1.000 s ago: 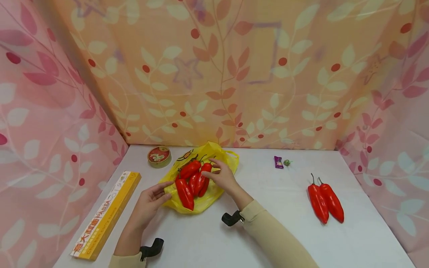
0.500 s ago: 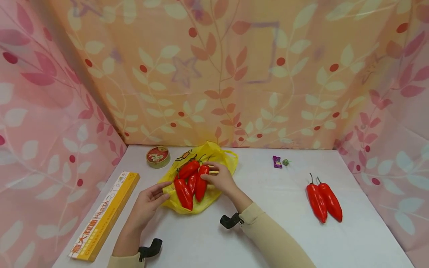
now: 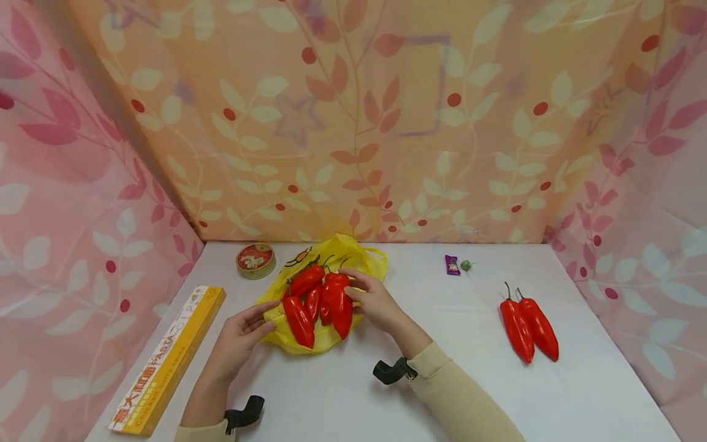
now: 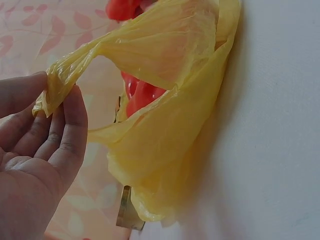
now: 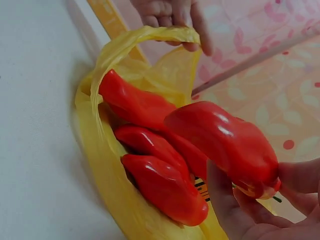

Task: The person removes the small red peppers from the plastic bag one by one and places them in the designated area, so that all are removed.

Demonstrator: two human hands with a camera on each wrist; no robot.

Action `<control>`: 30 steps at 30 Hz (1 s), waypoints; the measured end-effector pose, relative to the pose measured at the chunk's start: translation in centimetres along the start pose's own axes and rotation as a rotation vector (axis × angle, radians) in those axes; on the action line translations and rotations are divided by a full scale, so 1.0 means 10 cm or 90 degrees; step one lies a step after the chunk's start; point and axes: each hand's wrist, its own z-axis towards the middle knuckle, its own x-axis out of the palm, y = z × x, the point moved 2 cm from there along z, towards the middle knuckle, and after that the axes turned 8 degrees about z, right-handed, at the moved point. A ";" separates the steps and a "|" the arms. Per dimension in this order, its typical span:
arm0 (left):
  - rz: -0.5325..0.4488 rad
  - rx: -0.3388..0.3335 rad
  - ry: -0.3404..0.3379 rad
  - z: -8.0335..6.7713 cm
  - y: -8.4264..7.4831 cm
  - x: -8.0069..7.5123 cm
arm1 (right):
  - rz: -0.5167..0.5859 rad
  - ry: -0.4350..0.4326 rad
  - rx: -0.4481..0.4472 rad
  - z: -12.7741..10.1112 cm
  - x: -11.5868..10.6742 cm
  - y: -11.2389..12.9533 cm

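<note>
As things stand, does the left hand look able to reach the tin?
Probably yes: nothing covers the tin, just beyond the left hand, but that hand pinches the bag and would likely need to let go first.

Looks thin and crinkled on the yellow plastic carrier bag (image 3: 361,258); shines smooth on the long red peppers (image 3: 299,322) inside, metallic on the round red-lidded tin (image 3: 256,261) left of the bag; matt on the flat white tabletop (image 3: 442,325) beneath.
</note>
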 end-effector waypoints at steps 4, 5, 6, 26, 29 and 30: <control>0.008 0.004 0.003 0.02 0.01 0.00 | -0.021 -0.003 -0.001 -0.11 -0.08 0.07; 0.009 0.005 0.004 0.02 0.01 0.00 | -0.032 -0.003 -0.004 -0.14 -0.11 0.08; 0.010 0.005 0.006 0.02 0.02 0.01 | -0.045 -0.005 -0.008 -0.17 -0.13 0.10; 0.005 -0.031 -0.005 0.02 0.02 -0.01 | -0.333 -0.177 -0.046 -0.79 -0.71 0.32; 0.011 -0.033 -0.004 0.02 0.03 -0.01 | -0.354 -0.194 -0.038 -0.87 -0.81 0.34; 0.012 -0.033 -0.004 0.02 0.03 -0.01 | -0.361 -0.197 -0.037 -0.90 -0.84 0.36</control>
